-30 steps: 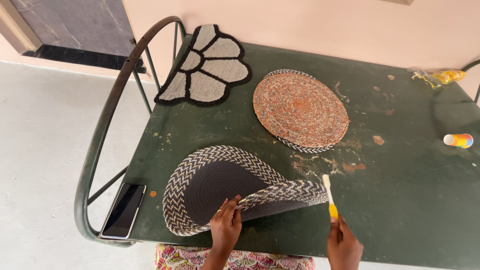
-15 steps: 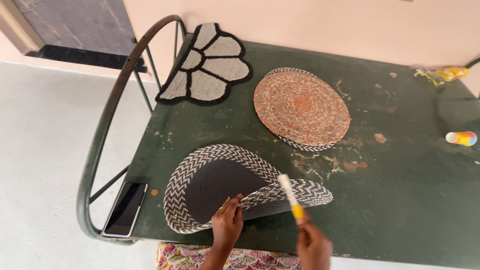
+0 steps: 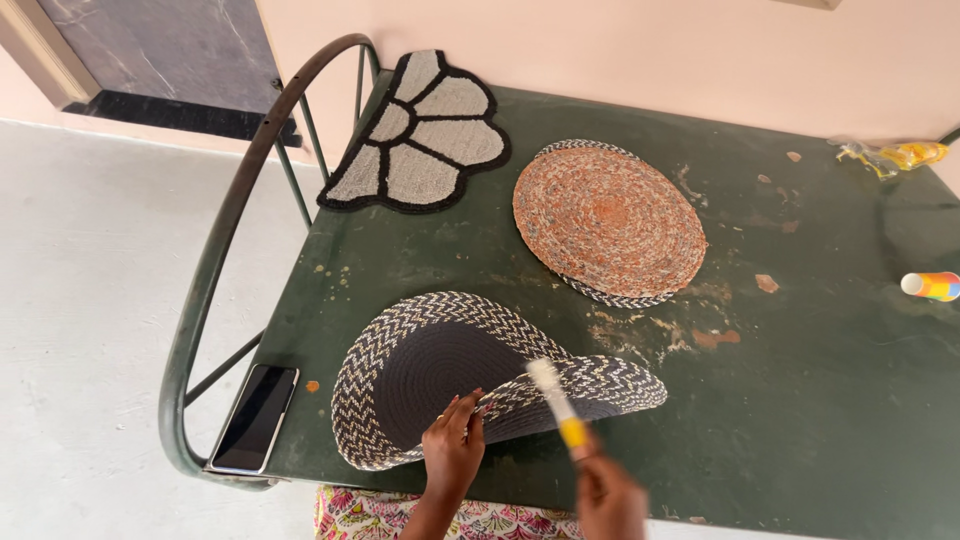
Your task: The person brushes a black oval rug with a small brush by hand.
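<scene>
Landmark is the dark green, worn metal table [image 3: 800, 400]. Near its front-left edge lies a round braided mat with a dark grey centre and black-and-white zigzag border [image 3: 430, 360], its right half folded up and over so the underside shows. Left hand [image 3: 452, 452] pinches the folded mat edge at the front, fingers closed on the fabric. Right hand [image 3: 607, 497], blurred, at the table's front edge just right of the left hand, is closed round the yellow handle of a small brush with a white head [image 3: 556, 402]; the white head sits over the folded flap of the mat, contact can't be told because of blur. Toward the table's back centre sits a round orange-and-grey braided mat with a black-and-white rim [image 3: 609, 220], flat, well apart from the grey mat. At the back-left corner a fan-shaped grey tufted mat with black outlines [image 3: 420, 135] overhangs the edge. A black smartphone [image 3: 255, 417] lies on the front-left corner, just beside the grey mat. At the right edge a small multicoloured cylinder [image 3: 938, 286] lies on its side; back-right corner has a crumpled yellow plastic wrapper [image 3: 890, 155]. A curved green metal rail [image 3: 215, 260] runs along the table's left side.
</scene>
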